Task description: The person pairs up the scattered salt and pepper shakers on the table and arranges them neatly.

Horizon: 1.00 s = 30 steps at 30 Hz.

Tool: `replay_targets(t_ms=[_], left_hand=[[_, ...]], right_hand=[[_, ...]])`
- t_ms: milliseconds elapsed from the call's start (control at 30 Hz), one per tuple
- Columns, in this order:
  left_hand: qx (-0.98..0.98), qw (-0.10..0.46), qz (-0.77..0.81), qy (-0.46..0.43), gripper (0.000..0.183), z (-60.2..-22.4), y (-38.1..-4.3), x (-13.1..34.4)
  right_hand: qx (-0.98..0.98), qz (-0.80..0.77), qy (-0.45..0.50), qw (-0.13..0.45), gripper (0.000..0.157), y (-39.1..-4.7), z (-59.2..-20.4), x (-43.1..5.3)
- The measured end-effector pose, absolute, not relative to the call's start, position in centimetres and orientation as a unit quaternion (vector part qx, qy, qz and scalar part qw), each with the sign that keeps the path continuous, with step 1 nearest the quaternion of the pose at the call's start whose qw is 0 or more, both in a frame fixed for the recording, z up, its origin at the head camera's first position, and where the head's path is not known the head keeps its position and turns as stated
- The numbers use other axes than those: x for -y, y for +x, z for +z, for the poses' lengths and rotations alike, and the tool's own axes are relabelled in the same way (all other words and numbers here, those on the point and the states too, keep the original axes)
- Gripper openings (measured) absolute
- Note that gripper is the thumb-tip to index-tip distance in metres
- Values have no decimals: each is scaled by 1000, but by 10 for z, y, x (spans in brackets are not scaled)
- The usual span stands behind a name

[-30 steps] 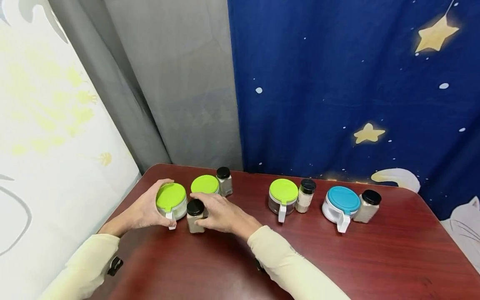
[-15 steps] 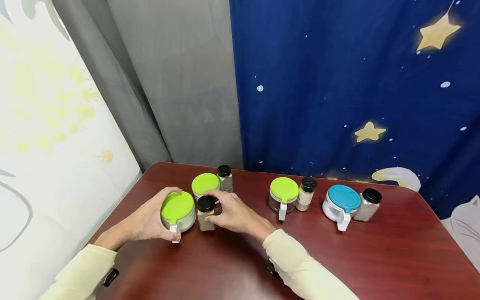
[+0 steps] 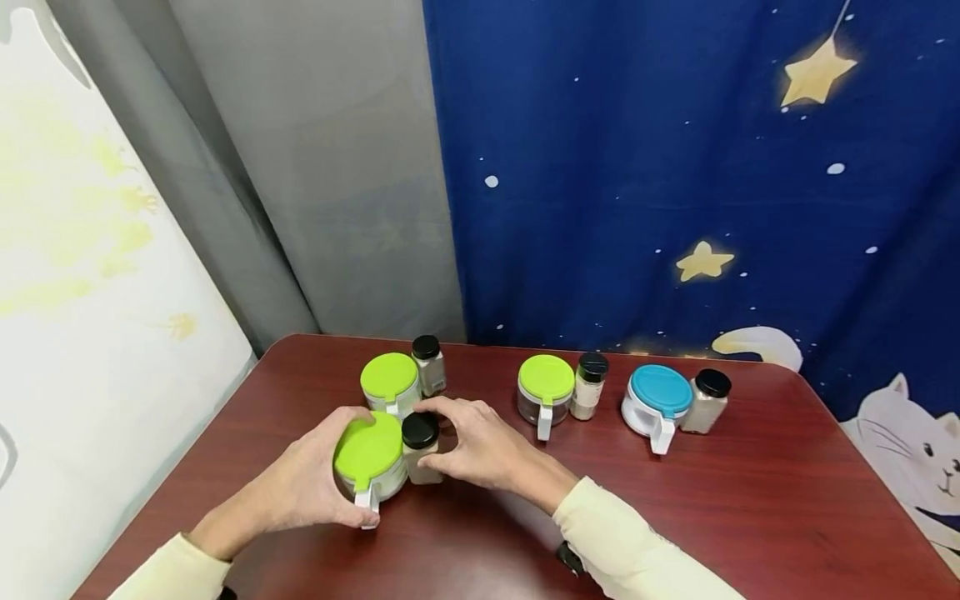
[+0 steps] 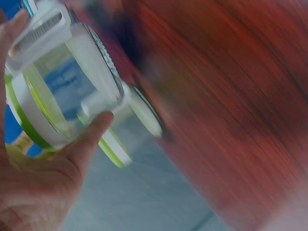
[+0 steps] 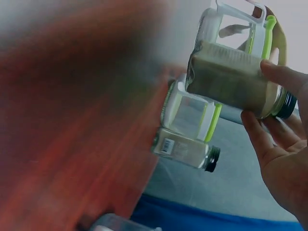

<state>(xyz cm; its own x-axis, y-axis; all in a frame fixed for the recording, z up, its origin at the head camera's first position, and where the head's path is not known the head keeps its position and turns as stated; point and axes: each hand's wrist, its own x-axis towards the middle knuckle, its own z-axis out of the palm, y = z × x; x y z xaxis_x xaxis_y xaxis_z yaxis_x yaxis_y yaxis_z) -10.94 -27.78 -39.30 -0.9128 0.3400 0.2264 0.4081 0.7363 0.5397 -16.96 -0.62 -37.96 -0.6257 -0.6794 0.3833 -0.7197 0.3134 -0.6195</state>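
Gripping the near green-lidded jar, the left hand curls from lid to handle, presumably for steadiness. From where I stand, the right hand pinches a black-capped bottle just beside it, thumb opposing fingers; both containers are upright, left of the table's middle. Pale, powdery matter fills most of the bottle; the jar's contents, blurred at the left wrist, remain uncertain. Behind, a second jar adjoins a squarish shaker.

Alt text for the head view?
A person's left hand grips a green-lidded jar, the right hand a black-capped bottle beside it, at a reddish table. Farther back stand two more green-lidded jars and a blue-lidded jar, each beside another bottle.
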Motion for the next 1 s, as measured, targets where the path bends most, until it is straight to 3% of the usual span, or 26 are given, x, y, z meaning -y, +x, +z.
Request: replay_targets(t_ms=[400, 733, 1000], left_hand=[[925, 48, -296, -233, 101, -389, -111, 219], [910, 119, -280, -281, 102, -396, -107, 168], [899, 128, -272, -319, 101, -394, -106, 116]], right_hand=[[790, 520, 321, -39, 58, -147, -380, -47], [785, 541, 299, -32, 58, -130, -383, -102], [802, 537, 262, 2, 57, -107, -388, -153]])
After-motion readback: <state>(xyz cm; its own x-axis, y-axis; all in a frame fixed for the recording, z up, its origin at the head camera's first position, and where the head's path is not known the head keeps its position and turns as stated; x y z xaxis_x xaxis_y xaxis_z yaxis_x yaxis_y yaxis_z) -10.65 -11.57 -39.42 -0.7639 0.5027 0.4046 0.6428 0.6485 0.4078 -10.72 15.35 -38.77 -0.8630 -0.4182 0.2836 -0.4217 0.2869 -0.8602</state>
